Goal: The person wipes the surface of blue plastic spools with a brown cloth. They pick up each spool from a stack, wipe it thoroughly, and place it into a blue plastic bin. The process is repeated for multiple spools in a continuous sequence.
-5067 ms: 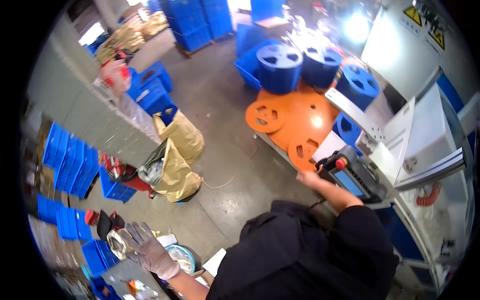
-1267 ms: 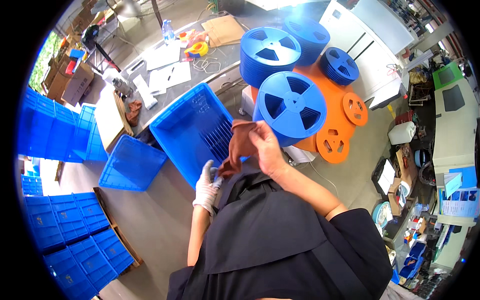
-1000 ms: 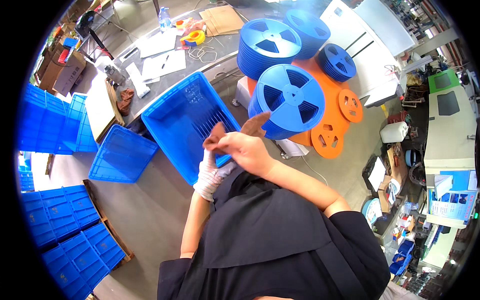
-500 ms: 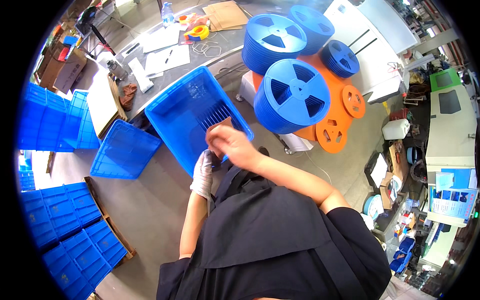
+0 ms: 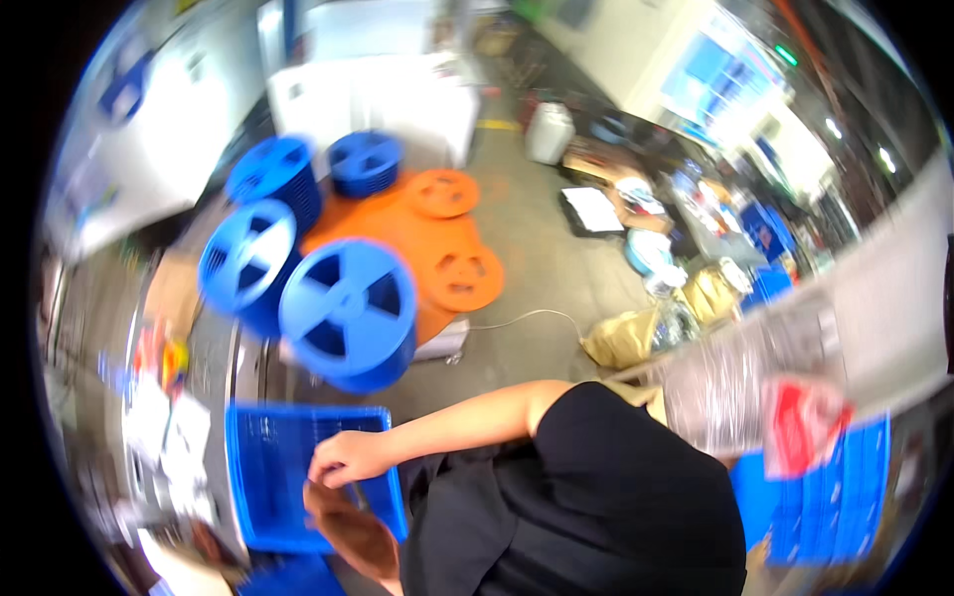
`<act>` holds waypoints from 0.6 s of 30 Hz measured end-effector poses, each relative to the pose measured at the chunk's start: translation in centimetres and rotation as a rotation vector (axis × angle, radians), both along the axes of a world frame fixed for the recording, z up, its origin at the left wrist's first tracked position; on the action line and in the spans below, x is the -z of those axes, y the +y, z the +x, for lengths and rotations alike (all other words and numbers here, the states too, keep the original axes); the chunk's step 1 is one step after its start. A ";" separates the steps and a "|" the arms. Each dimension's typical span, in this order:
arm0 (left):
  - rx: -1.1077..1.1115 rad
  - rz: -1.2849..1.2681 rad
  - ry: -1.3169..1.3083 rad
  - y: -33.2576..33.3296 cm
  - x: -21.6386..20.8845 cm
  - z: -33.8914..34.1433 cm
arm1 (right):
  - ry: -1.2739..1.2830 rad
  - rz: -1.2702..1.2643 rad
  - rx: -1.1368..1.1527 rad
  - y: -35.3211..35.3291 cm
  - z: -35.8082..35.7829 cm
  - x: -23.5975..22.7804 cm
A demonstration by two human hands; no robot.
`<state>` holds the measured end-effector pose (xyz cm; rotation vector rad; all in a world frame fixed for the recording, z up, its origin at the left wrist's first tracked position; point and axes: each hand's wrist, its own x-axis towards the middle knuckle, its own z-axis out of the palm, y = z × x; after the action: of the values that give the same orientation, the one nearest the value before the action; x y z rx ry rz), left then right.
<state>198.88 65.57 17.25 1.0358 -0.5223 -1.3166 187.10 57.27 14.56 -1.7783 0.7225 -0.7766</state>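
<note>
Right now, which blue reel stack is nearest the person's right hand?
The front stack, just beyond the blue bin; the other three stacks stand farther from the right hand.

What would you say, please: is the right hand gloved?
No, the right hand shows bare skin, as does its forearm.

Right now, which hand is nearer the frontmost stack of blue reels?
Right. The bare right hand appears over the blue bin, between the stack and the brown-gloved left hand, which is farther from the reels.
</note>
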 end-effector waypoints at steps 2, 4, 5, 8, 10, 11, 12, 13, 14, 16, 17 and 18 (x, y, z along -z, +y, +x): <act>0.111 -0.040 -0.072 -0.4 -1.3 -2.1 | 0.145 -0.100 0.503 -3.8 -2.9 2.6; 0.167 -0.084 -0.151 -0.7 -2.8 -3.5 | 0.294 0.001 0.782 -7.5 -6.5 6.2; 0.148 -0.105 -0.214 -1.1 -3.1 -2.9 | 0.366 0.069 0.776 -9.5 -6.4 7.4; 0.721 -0.424 -0.286 -7.0 10.7 4.8 | 0.539 0.269 0.783 -11.5 -6.5 9.4; 0.803 -0.484 -0.963 -10.5 19.3 6.3 | 0.632 0.360 0.726 -13.6 -5.2 10.9; 0.853 -0.496 -1.227 -11.2 23.1 7.7 | 0.679 0.380 0.675 -14.6 -4.5 10.7; 0.901 -0.449 -1.399 -11.0 22.4 7.1 | 0.738 0.405 0.616 -15.3 -4.4 10.8; 1.003 -0.336 -1.540 -11.5 21.9 6.1 | 0.749 0.413 0.657 -16.2 -4.3 11.4; 1.145 -0.233 -1.660 -11.6 18.6 2.4 | 0.764 0.507 0.680 -16.7 -5.1 12.9; 1.004 -0.446 -1.771 -12.0 16.1 0.1 | 0.836 0.473 0.655 -18.5 -6.3 13.9; 0.949 -0.448 -1.751 -12.8 15.5 0.5 | 0.784 0.498 0.452 -19.6 -7.0 13.8; 0.702 -0.389 -1.491 -12.4 19.7 2.7 | 0.767 0.508 0.357 -20.9 -6.8 14.3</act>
<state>201.61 53.12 -2.50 1.4209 -2.3091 -0.6871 180.30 36.36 0.22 -1.4579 1.6151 -0.0644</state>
